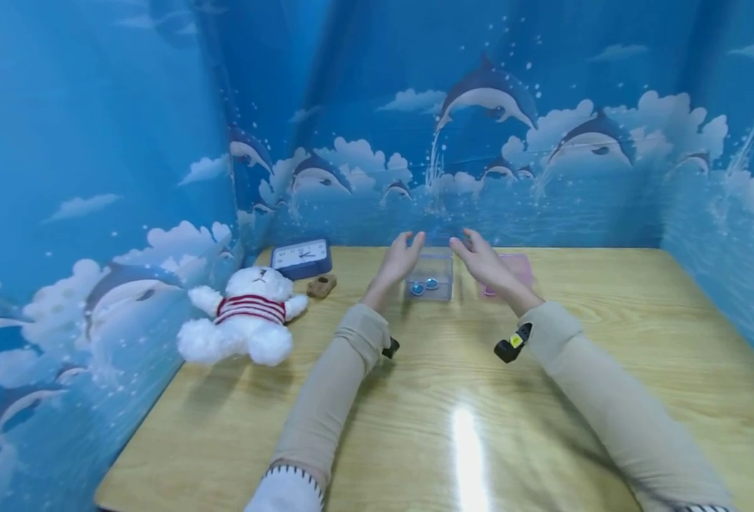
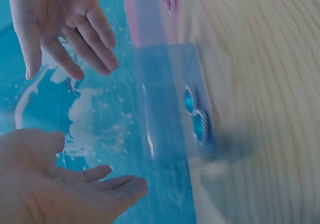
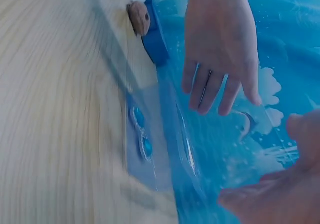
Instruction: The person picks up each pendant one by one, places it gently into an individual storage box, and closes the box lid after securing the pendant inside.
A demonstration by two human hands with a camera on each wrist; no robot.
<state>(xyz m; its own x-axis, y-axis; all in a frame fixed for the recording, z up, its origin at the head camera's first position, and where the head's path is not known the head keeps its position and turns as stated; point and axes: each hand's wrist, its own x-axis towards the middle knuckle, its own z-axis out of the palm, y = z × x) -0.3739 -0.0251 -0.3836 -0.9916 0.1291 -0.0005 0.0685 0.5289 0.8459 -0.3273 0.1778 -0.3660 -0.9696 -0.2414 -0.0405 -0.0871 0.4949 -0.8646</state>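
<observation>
A clear bluish plastic box (image 1: 437,267) stands near the table's back edge, with two blue oval gem-like pieces (image 1: 418,288) with pale rims in it. My left hand (image 1: 402,257) hovers at the box's left and my right hand (image 1: 484,264) at its right. The palms face each other with fingers extended. In the left wrist view the right hand (image 2: 70,29) shows its palm, apart from the box (image 2: 160,69). Likewise, the left hand (image 3: 220,49) holds nothing in the right wrist view. Whether the box's lid stands raised, I cannot tell.
A pink see-through box (image 1: 521,266) with a pink piece in it lies right of the bluish one, partly behind my right forearm. Left are a white plush toy (image 1: 252,316) in a striped shirt, a blue-framed clock (image 1: 301,259) and a small brown object (image 1: 321,286).
</observation>
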